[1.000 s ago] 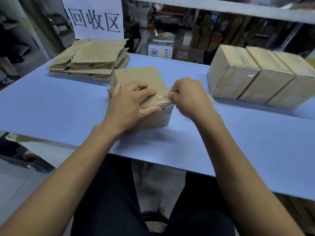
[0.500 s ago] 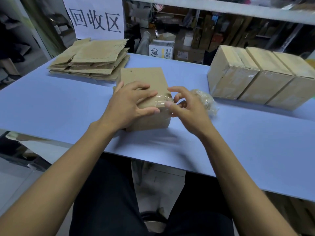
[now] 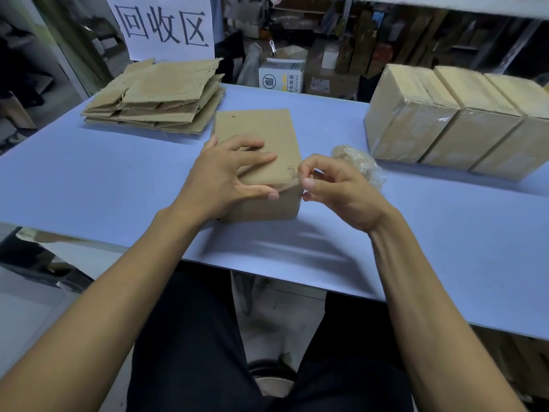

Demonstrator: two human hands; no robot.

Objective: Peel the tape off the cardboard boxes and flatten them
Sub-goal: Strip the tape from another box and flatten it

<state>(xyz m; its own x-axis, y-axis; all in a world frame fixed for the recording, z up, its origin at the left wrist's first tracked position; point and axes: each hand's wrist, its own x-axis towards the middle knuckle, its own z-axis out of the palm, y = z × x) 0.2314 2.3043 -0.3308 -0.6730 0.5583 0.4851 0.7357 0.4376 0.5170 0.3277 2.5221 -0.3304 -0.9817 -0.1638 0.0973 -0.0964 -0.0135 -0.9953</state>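
**Picking at the tape on the near corner of the box**

The right hand (image 3: 335,191) has thumb and forefinger drawn together at the near right corner of the cardboard box (image 3: 261,144), pinching at the edge of the clear tape (image 3: 292,178) that wraps that corner; the other fingers curl loosely beneath. Whether a free end is actually caught between the tips is too small to tell. The left hand (image 3: 225,176) lies spread on top of the box, fingers straight and apart, thumb along the near edge, pressing it down.

The box stands closed on the blue table (image 3: 104,179), directly in front of the person, between the two hands. The step in hand looks like lifting a tape end. The next move probably calls for a firm pinch and a steady pull along the seam while the left hand keeps the box from sliding; thin tape may tear if yanked.

Just right of the right hand lies a crumpled wad of peeled tape (image 3: 359,162). Further right, three taped boxes (image 3: 463,126) stand side by side, touching, not yet opened. At the far left of the table sits a stack of flattened cardboard (image 3: 157,96), beneath a white sign with Chinese characters (image 3: 163,25). Behind the table are cluttered storage shelves (image 3: 371,40) and a small printed carton (image 3: 280,77).
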